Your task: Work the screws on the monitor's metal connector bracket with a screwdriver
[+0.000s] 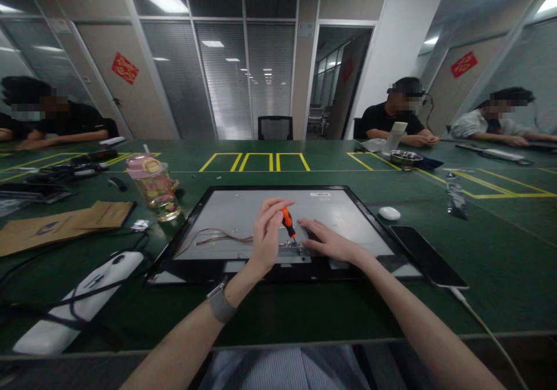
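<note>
A flat display panel [348, 216] with a black frame and grey metal back lies in front of me. My left hand [266, 233], with a watch on its wrist, is closed on an orange and black screwdriver [288, 221]. The screwdriver is tilted, its tip down at the small metal bracket [296, 252] near the panel's front edge. My right hand [326, 240] lies with stretched fingers on the panel, just right of the tip. Thin coloured wires [217, 236] run across the panel to the left. Any screw under the tip is too small to make out.
On the right are a phone [429, 256] with its cable and a white earbud case [389, 213]. To the left stand a drink bottle [156, 190], a brown paper bag [65, 224] and a white power strip [82, 303] with black cords. Several people sit across the table.
</note>
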Motion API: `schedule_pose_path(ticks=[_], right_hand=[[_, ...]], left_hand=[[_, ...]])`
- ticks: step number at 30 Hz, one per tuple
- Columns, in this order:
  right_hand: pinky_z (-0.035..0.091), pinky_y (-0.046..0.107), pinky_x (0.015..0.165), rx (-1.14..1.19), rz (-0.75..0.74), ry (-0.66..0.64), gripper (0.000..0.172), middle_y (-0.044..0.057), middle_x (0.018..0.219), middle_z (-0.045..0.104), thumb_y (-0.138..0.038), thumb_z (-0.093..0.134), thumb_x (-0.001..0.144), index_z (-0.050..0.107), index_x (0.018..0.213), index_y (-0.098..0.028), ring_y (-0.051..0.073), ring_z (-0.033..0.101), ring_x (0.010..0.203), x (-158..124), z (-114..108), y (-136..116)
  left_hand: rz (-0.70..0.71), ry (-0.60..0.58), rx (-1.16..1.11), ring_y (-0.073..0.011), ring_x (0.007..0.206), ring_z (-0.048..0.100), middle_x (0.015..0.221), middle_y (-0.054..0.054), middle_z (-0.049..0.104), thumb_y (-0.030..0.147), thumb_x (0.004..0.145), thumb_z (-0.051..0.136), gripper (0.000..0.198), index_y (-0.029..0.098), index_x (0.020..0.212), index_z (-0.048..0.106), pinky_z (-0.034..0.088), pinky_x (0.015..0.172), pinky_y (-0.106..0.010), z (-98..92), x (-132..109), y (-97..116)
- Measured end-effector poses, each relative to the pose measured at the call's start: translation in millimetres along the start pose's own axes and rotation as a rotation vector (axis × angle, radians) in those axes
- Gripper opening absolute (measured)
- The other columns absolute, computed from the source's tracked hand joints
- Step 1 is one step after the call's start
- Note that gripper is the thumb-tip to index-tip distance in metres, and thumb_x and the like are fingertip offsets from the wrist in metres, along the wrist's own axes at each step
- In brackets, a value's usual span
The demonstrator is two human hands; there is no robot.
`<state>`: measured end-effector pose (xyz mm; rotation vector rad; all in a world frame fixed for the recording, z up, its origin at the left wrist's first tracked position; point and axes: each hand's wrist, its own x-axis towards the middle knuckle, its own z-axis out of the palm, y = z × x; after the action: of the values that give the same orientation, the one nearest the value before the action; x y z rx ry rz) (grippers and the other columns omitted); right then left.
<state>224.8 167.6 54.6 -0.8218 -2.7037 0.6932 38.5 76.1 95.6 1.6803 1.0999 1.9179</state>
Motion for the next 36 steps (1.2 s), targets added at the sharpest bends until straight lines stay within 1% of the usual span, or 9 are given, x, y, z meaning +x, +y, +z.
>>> schedule_pose_path(ticks=[4,9,15,18,22,25,28,31,36], right_hand=[[0.013,0.049,0.116,-0.006,0.019,-0.004,0.063,0.013,0.149,0.036,-0.055,0.038,0.094,0.035,0.142,-0.013,0.03,0.027,0.139,0.0,1.1,1.7],[0.012,0.05,0.116,-0.001,0.016,-0.001,0.063,0.012,0.148,0.037,-0.056,0.037,0.094,0.036,0.142,-0.016,0.03,0.026,0.139,-0.3,1.7,3.7],[0.012,0.049,0.117,-0.014,0.012,0.0,0.061,0.011,0.148,0.038,-0.056,0.037,0.094,0.036,0.142,-0.018,0.028,0.027,0.139,0.1,3.5,6.2],[0.013,0.048,0.116,-0.02,-0.008,0.016,0.061,0.011,0.148,0.037,-0.056,0.037,0.095,0.035,0.143,-0.018,0.028,0.028,0.139,0.5,4.8,8.2],[0.013,0.048,0.116,-0.038,-0.009,0.015,0.062,0.014,0.148,0.036,-0.054,0.037,0.095,0.034,0.143,-0.015,0.027,0.03,0.138,1.0,5.1,8.9],[0.013,0.048,0.116,-0.032,-0.007,0.018,0.061,0.013,0.148,0.036,-0.054,0.038,0.095,0.035,0.143,-0.015,0.028,0.03,0.138,1.0,4.3,7.6],[0.013,0.049,0.116,-0.025,0.003,0.016,0.061,0.012,0.149,0.036,-0.053,0.038,0.095,0.035,0.143,-0.016,0.029,0.028,0.139,0.8,3.9,6.6],[0.013,0.049,0.116,-0.027,0.012,0.005,0.061,0.012,0.149,0.035,-0.053,0.038,0.095,0.035,0.143,-0.015,0.029,0.026,0.139,0.9,4.2,7.0],[0.013,0.048,0.117,-0.04,0.016,0.004,0.063,0.013,0.149,0.035,-0.054,0.038,0.095,0.034,0.143,-0.014,0.028,0.027,0.139,1.6,5.3,8.9]], left_hand=[[-0.014,-0.024,-0.005,-0.0161,0.087,0.057,0.091,-0.006,0.061,0.025,0.094,0.043,0.028,0.018,0.108,0.067,0.044,0.079,-0.028,-0.9,0.5,0.8],[0.05,0.026,0.075,-0.0139,0.077,0.051,0.076,-0.001,0.052,0.025,0.087,0.058,0.015,0.021,0.093,0.071,0.042,0.075,-0.027,0.4,1.3,-4.8],[0.034,0.091,0.096,-0.0143,0.082,0.051,0.082,-0.001,0.048,0.026,0.082,0.064,0.009,0.02,0.085,0.071,0.042,0.076,-0.026,2.3,1.0,-5.6],[-0.011,0.074,0.085,-0.0139,0.079,0.053,0.084,-0.003,0.051,0.028,0.088,0.057,0.017,0.02,0.094,0.07,0.043,0.072,-0.025,1.0,0.5,-3.6],[-0.04,0.041,0.02,-0.0146,0.084,0.056,0.089,-0.004,0.057,0.025,0.092,0.048,0.022,0.019,0.103,0.066,0.045,0.077,-0.027,-0.9,1.2,-1.4],[-0.024,0.02,-0.012,-0.0148,0.088,0.057,0.093,-0.005,0.059,0.023,0.093,0.043,0.024,0.019,0.098,0.067,0.045,0.081,-0.027,-0.8,2.0,-1.7],[0.003,0.056,0.034,-0.0144,0.089,0.055,0.094,-0.005,0.054,0.026,0.09,0.052,0.019,0.019,0.09,0.069,0.045,0.079,-0.026,0.3,2.3,-3.1],[0.01,0.079,0.083,-0.0133,0.081,0.054,0.086,-0.003,0.051,0.029,0.088,0.056,0.017,0.019,0.087,0.07,0.044,0.076,-0.026,0.8,2.0,-3.3],[-0.018,0.065,0.078,-0.0141,0.081,0.056,0.089,-0.004,0.057,0.028,0.092,0.048,0.024,0.019,0.102,0.068,0.045,0.076,-0.026,-1.8,1.5,-1.7]])
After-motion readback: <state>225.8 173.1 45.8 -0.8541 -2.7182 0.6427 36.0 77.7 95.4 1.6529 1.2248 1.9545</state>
